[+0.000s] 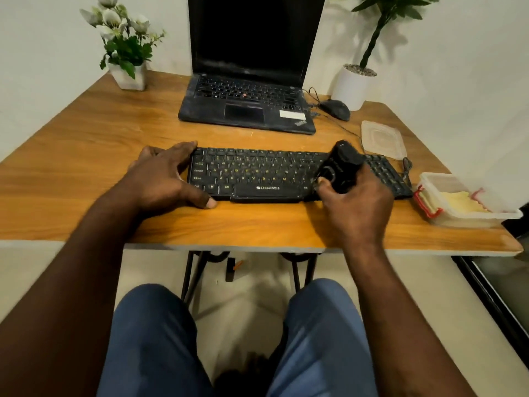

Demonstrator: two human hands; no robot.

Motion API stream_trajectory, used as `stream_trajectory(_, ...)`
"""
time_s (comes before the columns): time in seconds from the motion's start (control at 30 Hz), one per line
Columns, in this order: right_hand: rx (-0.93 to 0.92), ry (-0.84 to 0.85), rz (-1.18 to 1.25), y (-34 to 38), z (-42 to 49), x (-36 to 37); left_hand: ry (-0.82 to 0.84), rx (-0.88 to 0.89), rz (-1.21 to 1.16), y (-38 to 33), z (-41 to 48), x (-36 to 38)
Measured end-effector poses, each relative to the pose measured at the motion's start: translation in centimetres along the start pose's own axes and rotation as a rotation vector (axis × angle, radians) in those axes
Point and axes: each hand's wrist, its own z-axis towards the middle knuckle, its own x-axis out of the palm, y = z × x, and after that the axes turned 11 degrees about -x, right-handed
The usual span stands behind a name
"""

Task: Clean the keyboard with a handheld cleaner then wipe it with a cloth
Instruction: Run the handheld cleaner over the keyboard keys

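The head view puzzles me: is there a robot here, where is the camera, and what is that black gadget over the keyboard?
There is no machine here. A person wears one wide-angle camera on the head, so you look down along their arms at a wooden table. The left hand rests at the left end of the black keyboard, fingers spread. The right hand grips a black handheld cleaner over the keyboard's right part. Behind stand an open laptop with a dark screen, a mouse, a flowering plant and a leafy plant. At the right lie a clear lid and an open plastic box holding something yellow, probably the cloth.
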Motion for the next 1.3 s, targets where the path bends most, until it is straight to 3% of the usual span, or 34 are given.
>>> stream_trajectory(0.13, 0.013, -0.096, 0.053, -0.5, -0.2, -0.2, -0.006, 0.022, -0.007, -0.1, -0.3, 0.1)
stream_trajectory(0.3, -0.079, -0.021, 0.106, -0.5, -0.8, 0.3, 0.004, 0.001, -0.006, 0.0, -0.2, 0.1)
stream_trajectory(0.43, 0.04, -0.097, 0.117, -2.3, 0.0, -1.3, 0.009, -0.023, -0.044, 0.0, -0.1, 0.2)
stream_trajectory(0.6, -0.101, 0.055, 0.203, -1.3, -2.2, -0.3, 0.019, -0.034, -0.062, 0.2, -0.2, 0.2)
stream_trajectory(0.77, 0.0, -0.099, 0.093, -2.4, -1.0, -1.2, 0.015, -0.038, -0.066, 0.0, -0.4, 0.2)
stream_trajectory(0.93, -0.125, 0.084, 0.168, -1.6, -1.9, -0.8, -0.002, -0.022, -0.048, -0.5, -0.9, 0.2)
stream_trajectory(1.13, 0.006, -0.089, 0.094, -2.8, -0.3, -1.4, -0.014, 0.011, -0.031, -1.1, -1.2, 0.2)
stream_trajectory(1.3, -0.116, 0.042, 0.163, -1.2, -1.6, 0.2, -0.027, -0.008, -0.016, -0.7, -1.1, 0.1)
